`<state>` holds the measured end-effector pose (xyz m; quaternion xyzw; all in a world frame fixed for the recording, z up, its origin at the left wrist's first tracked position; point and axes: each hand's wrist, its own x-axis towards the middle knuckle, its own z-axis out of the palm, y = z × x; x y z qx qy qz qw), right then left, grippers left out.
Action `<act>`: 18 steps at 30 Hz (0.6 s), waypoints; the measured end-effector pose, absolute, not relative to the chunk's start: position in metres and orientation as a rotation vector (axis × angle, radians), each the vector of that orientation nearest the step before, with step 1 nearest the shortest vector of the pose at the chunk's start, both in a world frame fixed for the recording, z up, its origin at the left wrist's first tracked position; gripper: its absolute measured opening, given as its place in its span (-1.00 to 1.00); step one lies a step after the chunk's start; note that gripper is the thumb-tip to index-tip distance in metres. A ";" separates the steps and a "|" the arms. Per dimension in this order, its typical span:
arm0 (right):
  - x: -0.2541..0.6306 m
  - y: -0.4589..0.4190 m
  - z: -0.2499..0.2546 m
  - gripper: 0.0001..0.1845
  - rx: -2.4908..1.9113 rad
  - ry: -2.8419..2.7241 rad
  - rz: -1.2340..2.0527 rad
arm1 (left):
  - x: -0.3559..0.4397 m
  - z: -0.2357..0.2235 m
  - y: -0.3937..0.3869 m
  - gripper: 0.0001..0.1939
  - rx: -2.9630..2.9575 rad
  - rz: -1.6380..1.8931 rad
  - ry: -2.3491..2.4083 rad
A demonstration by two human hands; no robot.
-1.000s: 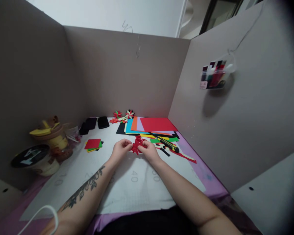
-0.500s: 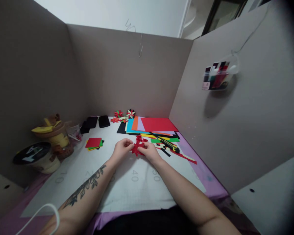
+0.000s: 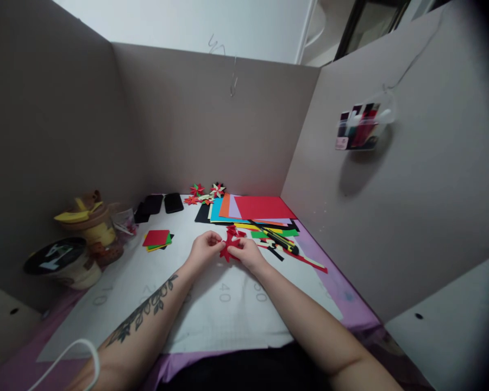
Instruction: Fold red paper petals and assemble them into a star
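Note:
Between my two hands, above the white sheet [image 3: 224,320], is a red folded-paper star [image 3: 229,253] with several points. My left hand [image 3: 206,248] pinches a point on the star's left side between thumb and fingers. My right hand [image 3: 250,253] grips its right side, thumb lying across the front. The fingers behind the star are partly hidden. Just beyond it lie small red paper pieces [image 3: 233,232]. Right of my right hand rest a black-and-yellow utility knife [image 3: 283,243] and narrow paper strips [image 3: 309,263].
Coloured paper sheets [image 3: 263,207] are stacked at the back, beside finished paper stars [image 3: 217,189]. Small paper squares [image 3: 156,238] lie left. Dark phones [image 3: 173,202] sit at the back left, near pots [image 3: 92,228] and a lidded tub [image 3: 65,262]. Grey panels [image 3: 212,119] enclose the table.
The red star has turned and tilted slightly in my fingers. My left fingers have shifted a little to the right along its edge. The rest looks the same.

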<state>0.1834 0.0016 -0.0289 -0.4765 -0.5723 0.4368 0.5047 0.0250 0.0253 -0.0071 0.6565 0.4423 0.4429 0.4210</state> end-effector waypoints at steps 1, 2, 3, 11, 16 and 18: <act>0.183 0.002 -0.029 -0.84 -1.154 -1.369 1.047 | 0.025 -0.007 0.025 -0.83 1.647 1.113 1.101; 0.183 0.002 -0.029 -0.84 -1.153 -1.359 1.044 | 0.025 -0.007 0.025 -0.82 1.649 1.121 1.090; 0.182 0.002 -0.029 -0.85 -1.146 -1.353 1.046 | 0.026 -0.008 0.025 -0.80 1.652 1.130 1.073; 0.182 0.002 -0.027 -0.78 -1.080 -1.306 1.160 | 0.026 -0.009 0.024 -0.74 1.533 1.052 0.963; 0.181 0.005 -0.029 -0.77 -1.041 -1.209 1.213 | 0.026 -0.004 0.023 -0.70 1.392 1.098 0.946; 0.179 0.005 -0.030 -0.75 -1.018 -1.163 1.226 | 0.027 -0.004 0.022 -0.71 1.436 1.096 0.959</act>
